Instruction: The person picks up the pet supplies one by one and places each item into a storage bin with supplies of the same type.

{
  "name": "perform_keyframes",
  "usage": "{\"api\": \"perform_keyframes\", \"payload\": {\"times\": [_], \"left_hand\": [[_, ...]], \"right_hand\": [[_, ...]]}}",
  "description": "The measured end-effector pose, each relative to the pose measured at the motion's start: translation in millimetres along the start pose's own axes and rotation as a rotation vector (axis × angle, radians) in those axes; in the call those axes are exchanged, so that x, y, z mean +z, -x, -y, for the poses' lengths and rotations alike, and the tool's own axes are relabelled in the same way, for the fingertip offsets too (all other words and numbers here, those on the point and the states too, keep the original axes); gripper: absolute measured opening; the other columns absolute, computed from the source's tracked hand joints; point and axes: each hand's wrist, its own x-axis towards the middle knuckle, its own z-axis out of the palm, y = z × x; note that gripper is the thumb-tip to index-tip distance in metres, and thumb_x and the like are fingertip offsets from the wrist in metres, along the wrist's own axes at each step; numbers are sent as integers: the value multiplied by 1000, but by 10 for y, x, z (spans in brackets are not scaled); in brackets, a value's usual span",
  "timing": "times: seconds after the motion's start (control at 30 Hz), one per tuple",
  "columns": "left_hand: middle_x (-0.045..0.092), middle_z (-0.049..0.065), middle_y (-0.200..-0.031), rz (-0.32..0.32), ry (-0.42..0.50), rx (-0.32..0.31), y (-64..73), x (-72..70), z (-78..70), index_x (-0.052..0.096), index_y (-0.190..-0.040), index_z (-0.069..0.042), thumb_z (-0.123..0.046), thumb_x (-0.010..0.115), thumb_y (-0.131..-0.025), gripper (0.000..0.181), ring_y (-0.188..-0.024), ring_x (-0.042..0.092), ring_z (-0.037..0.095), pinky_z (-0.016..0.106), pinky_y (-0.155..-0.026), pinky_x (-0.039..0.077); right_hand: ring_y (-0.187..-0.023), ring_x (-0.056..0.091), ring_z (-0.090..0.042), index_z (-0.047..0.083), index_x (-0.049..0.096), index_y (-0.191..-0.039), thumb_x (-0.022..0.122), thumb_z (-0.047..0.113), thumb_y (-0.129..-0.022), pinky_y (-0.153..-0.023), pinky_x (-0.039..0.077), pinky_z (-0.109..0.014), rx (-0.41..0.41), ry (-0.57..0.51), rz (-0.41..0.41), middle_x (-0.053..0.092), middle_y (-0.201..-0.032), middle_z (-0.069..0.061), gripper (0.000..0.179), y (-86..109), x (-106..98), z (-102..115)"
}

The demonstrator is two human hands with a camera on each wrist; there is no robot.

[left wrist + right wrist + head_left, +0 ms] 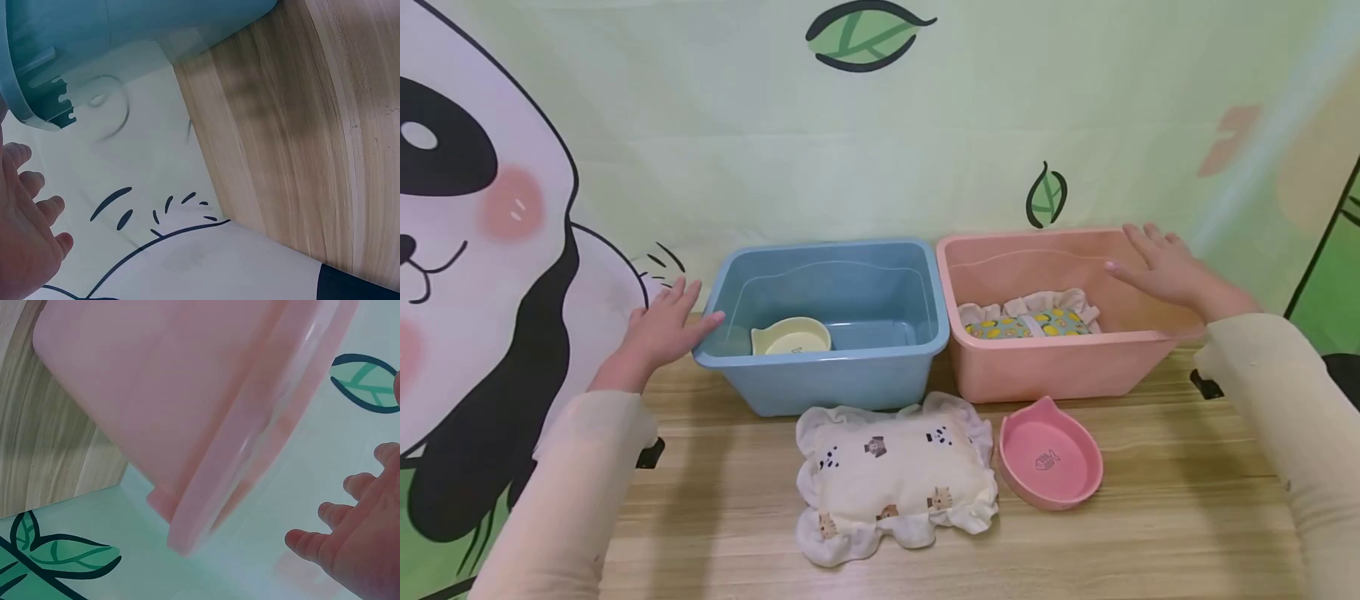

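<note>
My left hand (658, 333), fingers spread, is at the left end of a blue plastic bin (820, 379); its thumb overlaps the rim in the head view, and contact is hard to tell. A cream cat-eared bowl (793, 335) lies inside that bin. At the right end of a pink plastic bin (1045, 367) my right hand (1172, 271) hovers with fingers extended, holding nothing. In the right wrist view its fingers (306, 544) stand apart from the pink rim. A folded lemon-print cloth item (1060, 322) with white frills sits in the pink bin.
In front of the bins, a small frilled pillow (898, 475) with animal prints lies on the wooden table (737, 533). Right of it is a pink cat-eared bowl (1048, 458) with a fishbone mark. A panda-and-leaf printed backdrop (737, 125) rises behind the bins.
</note>
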Motion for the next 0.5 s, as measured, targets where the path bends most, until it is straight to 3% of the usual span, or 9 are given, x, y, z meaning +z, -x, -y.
{"api": "perform_keyframes", "payload": {"times": [0.5], "left_hand": [[-2,22,-147,-17,-9,69,102,70,-2,6,-142,-3,-61,29,-86,84,-133,0,43,66,-98,2]], "right_hand": [[-127,-12,-51,3,-7,-141,33,54,-89,-99,-3,-65,-60,-8,10,-14,-142,-28,83,12,30,102]]}}
